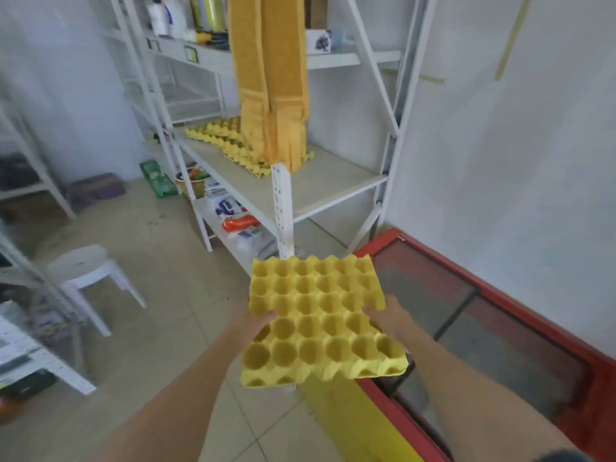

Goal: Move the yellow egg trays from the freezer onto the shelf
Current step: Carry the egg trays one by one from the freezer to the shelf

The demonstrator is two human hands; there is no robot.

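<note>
The yellow moulded-pulp egg tray, a grid of round cups, is held level in the air beside the red-framed glass-top freezer. The left hand and right hand each grip an opposite side edge. It likely handles as light, semi-rigid and crushable; hold the edges. The white metal shelf already carries trays.

Both forearms extended forward; left hand and right hand closed in grip, thumbs up.
</note>
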